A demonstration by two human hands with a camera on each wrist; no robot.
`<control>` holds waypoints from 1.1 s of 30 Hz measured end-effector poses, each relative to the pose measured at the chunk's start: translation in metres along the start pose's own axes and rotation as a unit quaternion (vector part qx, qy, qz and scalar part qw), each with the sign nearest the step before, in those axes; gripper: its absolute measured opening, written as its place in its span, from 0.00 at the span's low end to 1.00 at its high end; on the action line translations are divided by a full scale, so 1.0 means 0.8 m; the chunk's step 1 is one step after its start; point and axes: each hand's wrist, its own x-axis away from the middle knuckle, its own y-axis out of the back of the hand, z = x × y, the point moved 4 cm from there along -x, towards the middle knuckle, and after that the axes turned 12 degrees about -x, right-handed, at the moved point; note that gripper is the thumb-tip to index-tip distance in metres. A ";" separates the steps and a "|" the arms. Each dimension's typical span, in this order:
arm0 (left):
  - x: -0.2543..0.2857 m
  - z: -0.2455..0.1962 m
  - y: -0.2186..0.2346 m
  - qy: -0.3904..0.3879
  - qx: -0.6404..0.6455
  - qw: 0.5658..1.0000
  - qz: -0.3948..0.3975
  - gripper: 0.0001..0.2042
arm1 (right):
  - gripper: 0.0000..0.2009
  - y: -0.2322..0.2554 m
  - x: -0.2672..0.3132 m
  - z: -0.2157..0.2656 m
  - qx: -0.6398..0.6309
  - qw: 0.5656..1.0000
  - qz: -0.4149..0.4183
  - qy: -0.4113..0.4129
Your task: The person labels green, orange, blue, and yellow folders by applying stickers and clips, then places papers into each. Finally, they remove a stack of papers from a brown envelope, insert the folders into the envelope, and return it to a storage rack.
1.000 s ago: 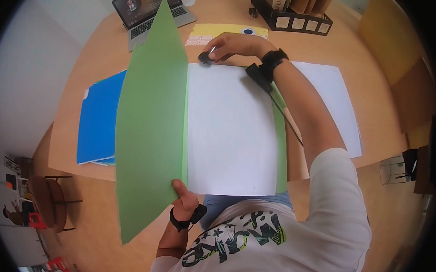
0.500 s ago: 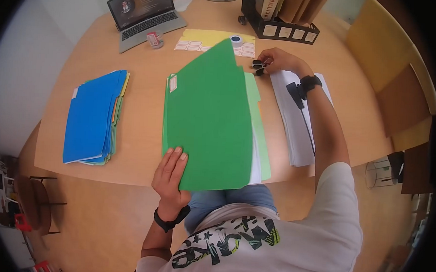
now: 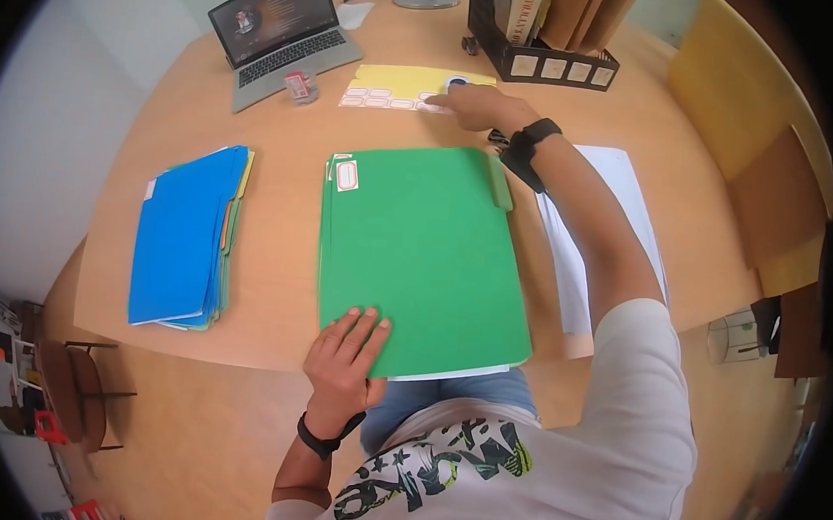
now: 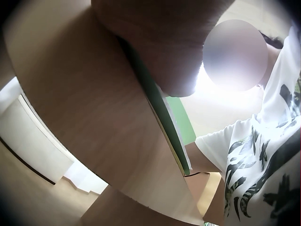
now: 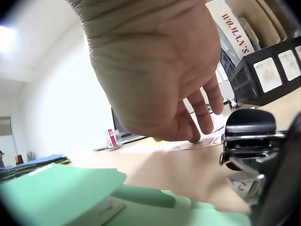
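A green folder (image 3: 426,251) lies closed in front of the person, a red-bordered label (image 3: 346,175) at its upper left and white paper edges showing below. The left hand (image 3: 346,349) rests on its lower left corner, fingers spread along the cover. Farther back, the right hand (image 3: 481,107) reaches over a yellow and white label sheet (image 3: 378,94), with a fingertip on its red-bordered labels. Its fingers (image 5: 201,115) point down at the sheet in the right wrist view. Black binder clips (image 5: 249,125) stand on the table beside that hand, partly behind the wrist in the head view.
Blue folders (image 3: 187,239) are stacked at the left, white papers (image 3: 613,190) at the right. Behind stand a laptop (image 3: 282,41), a small red and white pack (image 3: 300,86) and a black holder (image 3: 558,70) with books. A round white item (image 3: 458,80) sits on the label sheet.
The green folder's cover, raised earlier, has come down closed under the left hand. The right hand has put down the binder clips beside the papers and moved left to the label sheet.
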 end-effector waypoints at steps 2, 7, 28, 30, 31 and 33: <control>0.000 0.000 0.000 0.001 0.002 1.000 0.003 0.24 | 0.29 -0.013 -0.012 0.001 0.067 0.997 0.028 -0.018; 0.001 0.000 0.001 0.007 0.003 1.000 0.002 0.25 | 0.29 -0.021 -0.014 0.005 0.110 0.994 -0.003 0.006; -0.006 -0.008 0.011 -0.001 -0.005 1.000 -0.012 0.20 | 0.31 0.002 0.052 0.164 -0.035 0.971 0.040 0.235; -0.005 -0.008 0.008 -0.003 -0.010 1.000 -0.020 0.20 | 0.34 -0.024 0.046 0.183 0.076 0.962 0.046 0.256; -0.005 -0.007 0.007 -0.004 -0.010 1.000 -0.020 0.20 | 0.34 -0.031 0.042 0.182 0.076 0.966 0.033 0.246; -0.004 -0.007 0.006 -0.003 -0.013 1.000 -0.023 0.20 | 0.34 -0.040 0.033 0.180 0.076 0.971 0.008 0.229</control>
